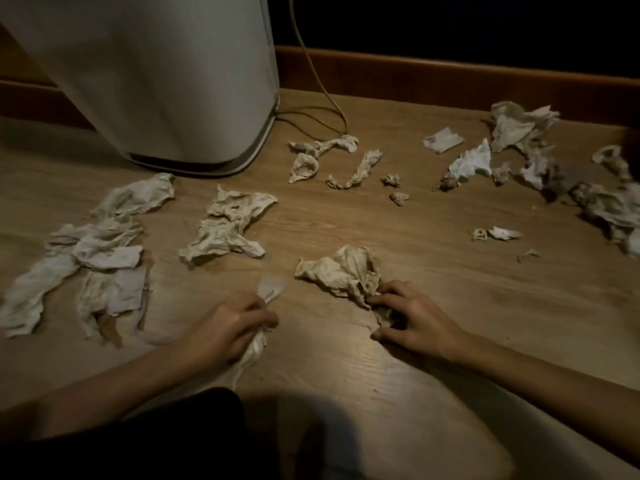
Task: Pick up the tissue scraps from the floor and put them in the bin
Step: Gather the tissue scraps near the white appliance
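Crumpled tissue scraps lie scattered over the wooden floor (433,271). My left hand (232,323) is closed on a white tissue scrap (272,287), whose ends stick out above and below the fist. My right hand (412,318) rests on the floor with its fingers curled onto the near edge of a beige crumpled tissue (343,270). Another beige scrap (230,225) lies just beyond my left hand. A pile of white scraps (93,261) sits at the left. No bin that I can tell for certain is in view.
A tall white rounded appliance (166,81) stands at the back left, with a thin cable (318,98) looping on the floor beside it. A wooden skirting board (450,77) runs along the back. More scraps (519,133) cluster at the far right.
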`<action>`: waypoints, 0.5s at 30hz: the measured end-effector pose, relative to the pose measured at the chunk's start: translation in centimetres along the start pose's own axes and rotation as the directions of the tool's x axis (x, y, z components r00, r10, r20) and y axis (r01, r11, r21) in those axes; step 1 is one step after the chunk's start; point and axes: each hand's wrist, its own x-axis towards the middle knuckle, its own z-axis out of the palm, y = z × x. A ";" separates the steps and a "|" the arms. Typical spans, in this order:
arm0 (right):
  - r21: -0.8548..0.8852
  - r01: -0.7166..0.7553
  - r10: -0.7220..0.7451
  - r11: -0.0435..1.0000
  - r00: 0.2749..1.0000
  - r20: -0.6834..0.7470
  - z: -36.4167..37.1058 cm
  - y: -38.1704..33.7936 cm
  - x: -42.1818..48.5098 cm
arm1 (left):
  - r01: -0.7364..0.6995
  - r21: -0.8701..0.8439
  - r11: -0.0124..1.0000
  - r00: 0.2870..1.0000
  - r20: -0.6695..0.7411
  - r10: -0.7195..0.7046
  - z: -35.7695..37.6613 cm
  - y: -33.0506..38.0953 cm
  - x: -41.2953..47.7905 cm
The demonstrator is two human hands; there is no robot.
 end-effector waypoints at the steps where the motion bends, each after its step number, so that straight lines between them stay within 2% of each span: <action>1: -0.037 0.056 -0.056 0.998 0.998 -0.012 0.6 -0.2 -0.2 | -0.020 0.014 1.000 0.999 0.035 0.019 0.5 0.0 -1.0; 4: -0.035 0.171 -0.173 0.985 0.984 -0.052 2.1 -0.5 -0.7 | -0.058 0.026 0.998 0.994 0.092 0.055 2.0 0.4 -2.9; 10: 0.032 0.171 -0.164 0.985 0.974 -0.154 2.4 -1.4 2.7 | -0.119 0.041 0.992 0.993 0.008 0.119 3.4 0.0 -4.0; 13: 0.093 0.115 -0.095 0.989 0.976 -0.198 2.0 -3.4 7.2 | -0.031 0.068 0.997 0.997 -0.062 0.035 1.8 -1.1 -2.7; 15: 0.141 0.129 -0.092 0.982 0.966 -0.242 0.9 -6.1 10.6 | 0.069 0.075 0.995 0.982 -0.180 -0.054 -0.3 -2.6 -1.5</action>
